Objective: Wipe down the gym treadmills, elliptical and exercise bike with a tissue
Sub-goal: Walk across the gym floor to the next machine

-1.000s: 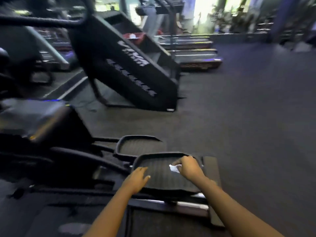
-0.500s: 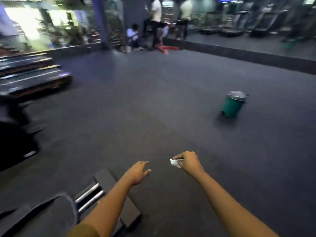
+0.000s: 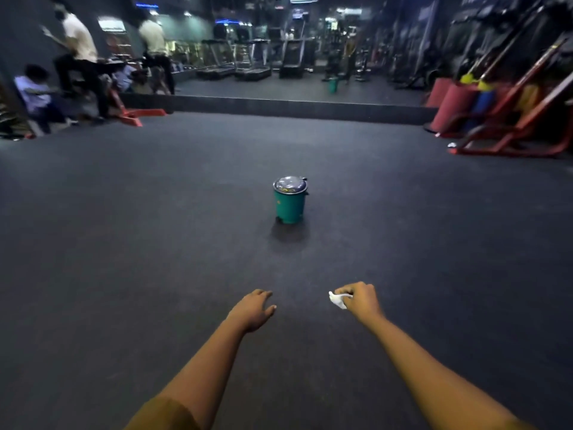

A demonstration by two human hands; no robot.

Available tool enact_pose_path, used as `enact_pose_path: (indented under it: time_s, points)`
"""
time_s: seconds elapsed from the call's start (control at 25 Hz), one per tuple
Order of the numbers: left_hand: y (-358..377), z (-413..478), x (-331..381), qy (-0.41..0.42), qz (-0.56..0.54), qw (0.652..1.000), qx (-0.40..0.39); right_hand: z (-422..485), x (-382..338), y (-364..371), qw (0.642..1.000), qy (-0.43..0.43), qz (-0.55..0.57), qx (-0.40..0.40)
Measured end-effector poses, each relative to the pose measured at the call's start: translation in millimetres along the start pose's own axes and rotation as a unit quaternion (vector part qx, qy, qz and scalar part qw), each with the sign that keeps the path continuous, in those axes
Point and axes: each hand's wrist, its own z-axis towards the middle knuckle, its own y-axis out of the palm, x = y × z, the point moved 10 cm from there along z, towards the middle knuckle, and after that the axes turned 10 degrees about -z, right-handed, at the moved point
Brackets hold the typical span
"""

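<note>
I stand facing 1 green lidded bin (image 3: 290,203), which sits alone in the middle of the dark rubber floor (image 3: 139,243), straight ahead of me and well apart from both hands. From that line-up I judge the tissue is either due for the bin or only passing it on the way to another machine; I cannot tell which. My right hand (image 3: 361,301) is curled into a loose fist and pinches the tissue (image 3: 337,300), a small crumpled white wad that pokes out on the thumb side, probably bunched so it gives a firm pad for wiping. My left hand (image 3: 252,310) is palm down with relaxed, nearly straight fingers; it holds nothing and touches nothing, free to steady me on a frame. Both arms reach forward over bare floor, side by side and apart. Nothing to wipe is within reach: a row of treadmills (image 3: 251,62) stands far off at the back, and red equipment frames (image 3: 511,131) line the right.
</note>
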Motion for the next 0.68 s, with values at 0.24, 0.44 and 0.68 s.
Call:
enact_pose_path:
  time_s: [0.24, 0.44, 0.68]
  points:
    - [-55.4, 155.7, 23.6, 0.021, -0.005, 1.000, -0.013, 148.3, -15.4, -40.4, 0.999, 0.018, 0.005, 0.026]
    - [-101.1, 280.0, 2.8, 0.014, -0.015, 1.000, -0.009, 283.6, -43.1, -21.8, 1.000, 0.019, 0.016, 0.010]
    - [-188.8, 437.3, -34.3, -0.025, -0.048, 0.998, 0.019, 480.8, -117.1, -12.0, 0.999, -0.017, 0.016, -0.029]
